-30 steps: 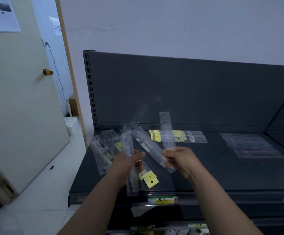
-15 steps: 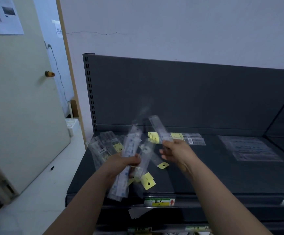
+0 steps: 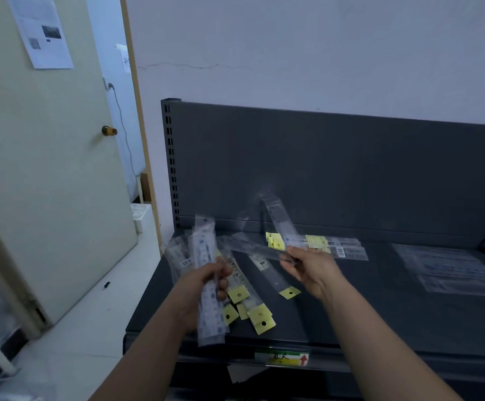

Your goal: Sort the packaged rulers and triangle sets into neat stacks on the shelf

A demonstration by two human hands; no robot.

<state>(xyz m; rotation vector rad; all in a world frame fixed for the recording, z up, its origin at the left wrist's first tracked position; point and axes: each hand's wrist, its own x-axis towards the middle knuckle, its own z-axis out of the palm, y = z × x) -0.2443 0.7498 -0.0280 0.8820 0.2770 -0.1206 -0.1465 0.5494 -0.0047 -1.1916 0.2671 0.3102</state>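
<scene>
The left hand (image 3: 206, 280) is gripping a bundle of rulers (image 3: 210, 308) above the front left of the shelf (image 3: 380, 319). The right hand (image 3: 310, 269) is pinching a single ruler (image 3: 282, 224) near the back stack (image 3: 325, 244). Risk: the slick sleeves are fanning, so some may slide out onto the loose rulers (image 3: 260, 316) below. Compared with half a second ago, the hands are standing further apart.
</scene>
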